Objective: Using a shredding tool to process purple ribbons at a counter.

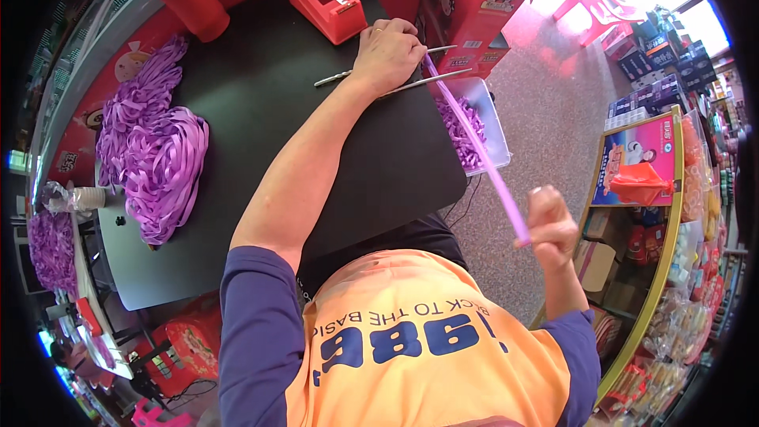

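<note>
A purple ribbon (486, 162) runs taut between my hands, slanting across the right edge of the black table (371, 182). My right hand (551, 225), blurred a little by motion, is closed on its near end, out past the table's side. At the far right corner of the table, my left hand (389, 55) is closed around the other end, its fingertips partly hidden. Two thin metal rods (427, 81) stick out from under that hand, over the edge. Below the ribbon, a white bin (498, 138) holds short purple ribbon pieces (465, 130).
Purple ribbon bundles (170, 158) lie heaped on the table's left. A red tape dispenser (328, 8) sits beyond my left hand, with a red cylinder (190, 0) farther left. Red cartons (474, 4) stand behind the bin. A glass display case (632, 213) borders the right side.
</note>
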`<state>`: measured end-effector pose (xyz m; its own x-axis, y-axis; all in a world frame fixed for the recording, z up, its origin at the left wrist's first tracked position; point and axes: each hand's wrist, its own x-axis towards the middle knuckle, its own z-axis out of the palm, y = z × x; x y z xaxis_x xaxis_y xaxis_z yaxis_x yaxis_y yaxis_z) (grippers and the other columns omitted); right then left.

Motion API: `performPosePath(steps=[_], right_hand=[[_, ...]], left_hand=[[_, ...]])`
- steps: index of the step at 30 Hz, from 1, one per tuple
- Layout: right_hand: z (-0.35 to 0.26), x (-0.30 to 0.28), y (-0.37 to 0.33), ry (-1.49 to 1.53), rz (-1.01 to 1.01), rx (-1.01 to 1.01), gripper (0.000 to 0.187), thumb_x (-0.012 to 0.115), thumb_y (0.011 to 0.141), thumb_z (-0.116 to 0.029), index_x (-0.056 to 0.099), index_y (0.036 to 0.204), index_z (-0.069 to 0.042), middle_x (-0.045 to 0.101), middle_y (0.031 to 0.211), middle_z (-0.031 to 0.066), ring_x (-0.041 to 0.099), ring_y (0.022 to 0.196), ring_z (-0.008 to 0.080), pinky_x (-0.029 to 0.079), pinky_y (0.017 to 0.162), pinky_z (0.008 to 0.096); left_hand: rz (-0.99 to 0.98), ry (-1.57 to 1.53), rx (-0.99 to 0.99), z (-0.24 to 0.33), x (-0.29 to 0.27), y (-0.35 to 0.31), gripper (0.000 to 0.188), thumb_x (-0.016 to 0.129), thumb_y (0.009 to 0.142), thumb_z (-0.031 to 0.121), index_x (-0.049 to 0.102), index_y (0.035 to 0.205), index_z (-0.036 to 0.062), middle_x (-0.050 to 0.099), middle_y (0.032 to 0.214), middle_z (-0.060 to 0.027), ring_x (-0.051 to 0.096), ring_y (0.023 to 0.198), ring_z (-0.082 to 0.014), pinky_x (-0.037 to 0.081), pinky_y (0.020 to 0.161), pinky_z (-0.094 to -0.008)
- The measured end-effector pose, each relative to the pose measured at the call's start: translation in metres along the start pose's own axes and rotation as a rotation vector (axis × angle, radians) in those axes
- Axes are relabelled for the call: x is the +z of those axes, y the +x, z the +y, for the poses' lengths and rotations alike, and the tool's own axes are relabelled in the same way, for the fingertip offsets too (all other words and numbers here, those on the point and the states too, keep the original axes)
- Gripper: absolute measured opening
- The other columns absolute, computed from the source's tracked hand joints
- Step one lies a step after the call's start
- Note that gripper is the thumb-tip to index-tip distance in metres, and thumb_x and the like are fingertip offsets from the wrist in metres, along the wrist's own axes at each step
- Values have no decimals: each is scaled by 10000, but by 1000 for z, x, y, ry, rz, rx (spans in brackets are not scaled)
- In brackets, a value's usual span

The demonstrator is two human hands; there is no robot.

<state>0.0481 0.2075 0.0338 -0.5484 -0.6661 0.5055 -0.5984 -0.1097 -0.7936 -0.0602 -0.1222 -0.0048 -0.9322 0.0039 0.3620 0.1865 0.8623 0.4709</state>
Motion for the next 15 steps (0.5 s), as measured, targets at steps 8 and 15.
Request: performPosePath(steps=[8,15], right_hand=[[5,-17,80,347,222,-221,343,551,873,-432,621,773,-112,369,788,23,338,739,176,276,662,331],[15,-45,121,488,259,-189,336,455,937,-382,634,880,-103,322,857,23,300,797,176,257,747,322]], left_hand=[[2,36,-4,4,2,0,290,516,847,304,708,878,89,557,1150,-38,445,1139,-253,307,969,-410],[-13,52,-53,10,1,2,286,518,855,301,706,861,85,544,1159,-28,426,1142,-232,282,986,-424]])
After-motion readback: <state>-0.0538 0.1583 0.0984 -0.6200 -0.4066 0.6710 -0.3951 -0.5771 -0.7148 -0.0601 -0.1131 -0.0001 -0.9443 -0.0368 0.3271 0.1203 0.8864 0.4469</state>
